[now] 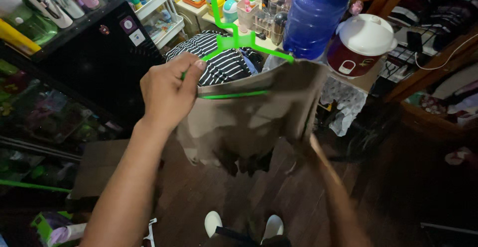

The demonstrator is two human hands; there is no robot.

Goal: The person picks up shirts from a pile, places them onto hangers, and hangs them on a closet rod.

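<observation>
Pinching the green hanger [234, 43] with our left hand [167, 90]; right hand is hidden under the brown garment [249, 122], grip unclear.

two small square labels [132, 31] on the black cabinet [94, 63].

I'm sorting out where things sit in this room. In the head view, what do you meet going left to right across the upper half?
Black cabinet → left hand gripping the green hanger → beige garment hanging from it → blue water jug → white-lidded rice cooker → wooden shelves.
</observation>
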